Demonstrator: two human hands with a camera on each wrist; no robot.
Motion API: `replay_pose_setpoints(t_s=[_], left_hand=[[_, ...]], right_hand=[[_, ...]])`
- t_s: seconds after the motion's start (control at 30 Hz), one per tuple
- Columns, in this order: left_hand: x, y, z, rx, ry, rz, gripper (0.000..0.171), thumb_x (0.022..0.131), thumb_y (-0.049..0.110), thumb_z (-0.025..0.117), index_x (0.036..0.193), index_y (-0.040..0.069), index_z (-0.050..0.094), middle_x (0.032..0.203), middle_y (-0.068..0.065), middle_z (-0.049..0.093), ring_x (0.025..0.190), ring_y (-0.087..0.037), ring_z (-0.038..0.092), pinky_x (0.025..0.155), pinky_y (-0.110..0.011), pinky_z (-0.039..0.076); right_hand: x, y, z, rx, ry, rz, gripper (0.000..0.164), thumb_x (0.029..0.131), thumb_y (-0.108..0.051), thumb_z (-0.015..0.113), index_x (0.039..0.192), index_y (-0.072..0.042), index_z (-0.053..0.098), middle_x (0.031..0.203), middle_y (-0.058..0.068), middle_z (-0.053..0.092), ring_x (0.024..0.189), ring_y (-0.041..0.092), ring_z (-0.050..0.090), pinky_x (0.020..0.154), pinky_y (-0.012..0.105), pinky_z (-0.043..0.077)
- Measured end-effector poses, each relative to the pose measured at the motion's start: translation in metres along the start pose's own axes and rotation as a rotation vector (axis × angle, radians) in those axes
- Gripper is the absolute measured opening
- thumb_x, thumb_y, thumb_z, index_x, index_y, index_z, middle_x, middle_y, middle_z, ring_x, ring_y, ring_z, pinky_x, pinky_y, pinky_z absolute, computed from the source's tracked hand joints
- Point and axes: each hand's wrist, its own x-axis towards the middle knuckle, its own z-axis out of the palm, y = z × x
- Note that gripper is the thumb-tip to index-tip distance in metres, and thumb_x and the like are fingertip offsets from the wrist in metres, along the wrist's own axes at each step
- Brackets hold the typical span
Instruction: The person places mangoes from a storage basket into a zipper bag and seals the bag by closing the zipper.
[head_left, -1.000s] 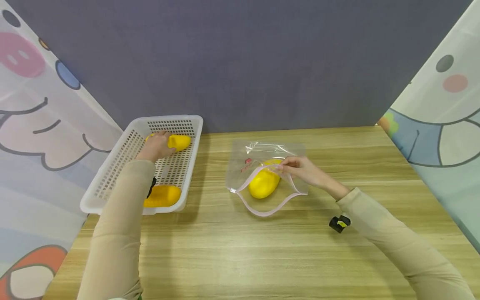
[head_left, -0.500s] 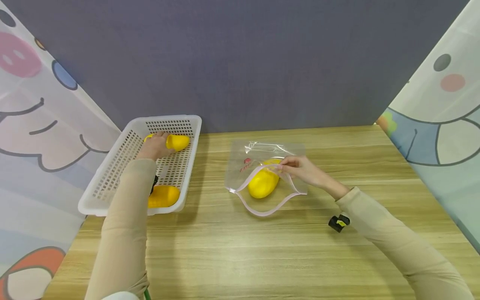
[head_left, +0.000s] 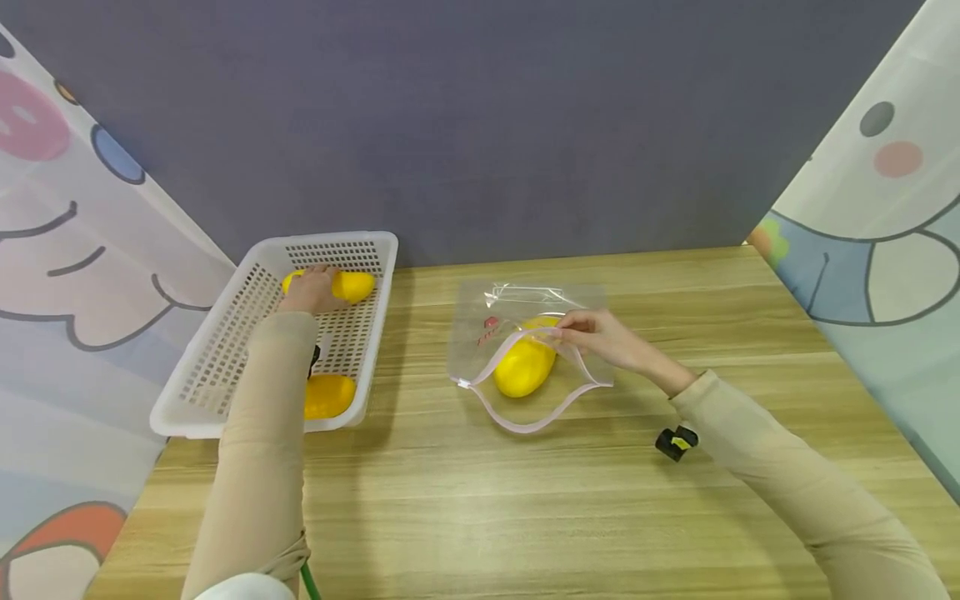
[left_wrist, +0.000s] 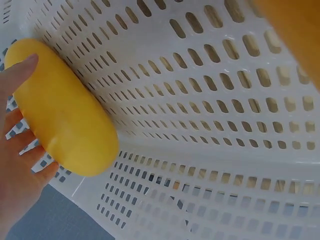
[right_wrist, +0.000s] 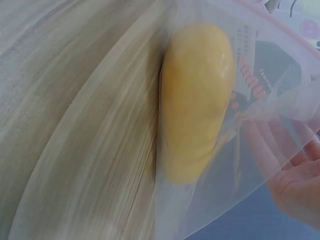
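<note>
One yellow fruit (head_left: 524, 367) already inside clear zip bag (head_left: 480, 329) on tabletop (head_left: 480, 500). Right hand (head_left: 600, 337) pinches bag rim, mouth held wide. Left hand (head_left: 311, 290) grips second fruit (head_left: 352, 286) at far end of white basket (head_left: 225, 367). Third fruit (head_left: 327, 395) waits at near end. Judged: one packed, two left.

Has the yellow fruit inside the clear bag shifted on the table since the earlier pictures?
No. The yellow fruit lies in the clear bag at the same spot relative to the table's wood grain.
</note>
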Motion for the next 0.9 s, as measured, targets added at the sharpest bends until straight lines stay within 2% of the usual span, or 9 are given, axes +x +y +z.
replay_pose_setpoints(t_s=[0.23, 0.47, 0.67, 0.9], left_hand=[[-0.002, -0.003, 0.001, 0.009, -0.015, -0.024, 0.071, 0.076, 0.020, 0.064, 0.132, -0.006, 0.030, 0.134, -0.032, 0.023, 0.124, -0.046, 0.019, 0.096, -0.062, 0.021], [-0.006, -0.010, 0.000, 0.010, -0.024, -0.040, 0.073, 0.071, 0.018, 0.071, 0.131, -0.002, 0.035, 0.133, -0.028, 0.029, 0.122, -0.046, 0.023, 0.095, -0.065, 0.017], [-0.010, -0.011, -0.003, 0.035, -0.058, -0.051, 0.074, 0.069, 0.013, 0.072, 0.132, 0.000, 0.035, 0.134, -0.028, 0.029, 0.122, -0.046, 0.022, 0.097, -0.065, 0.013], [-0.017, -0.011, -0.005, -0.015, -0.056, -0.068, 0.072, 0.070, 0.014, 0.072, 0.132, 0.000, 0.036, 0.130, -0.028, 0.037, 0.119, -0.047, 0.022, 0.098, -0.064, 0.005]], right_hand=[[0.000, 0.001, 0.000, 0.004, -0.007, -0.009, 0.020, 0.089, -0.009, 0.051, 0.098, 0.005, 0.060, 0.091, 0.017, 0.061, 0.074, 0.013, 0.056, 0.062, 0.025, 0.051], [0.001, 0.000, -0.002, -0.018, -0.005, -0.005, 0.020, 0.089, -0.011, 0.051, 0.098, 0.004, 0.061, 0.090, 0.015, 0.061, 0.073, 0.014, 0.055, 0.062, 0.030, 0.051], [0.002, 0.000, -0.002, -0.011, -0.010, -0.016, 0.019, 0.089, -0.010, 0.051, 0.098, 0.004, 0.061, 0.090, 0.015, 0.062, 0.073, 0.013, 0.056, 0.061, 0.026, 0.050], [0.002, 0.000, -0.002, -0.032, -0.011, -0.003, 0.020, 0.089, -0.010, 0.051, 0.099, 0.003, 0.061, 0.091, 0.014, 0.062, 0.074, 0.014, 0.055, 0.064, 0.032, 0.051]])
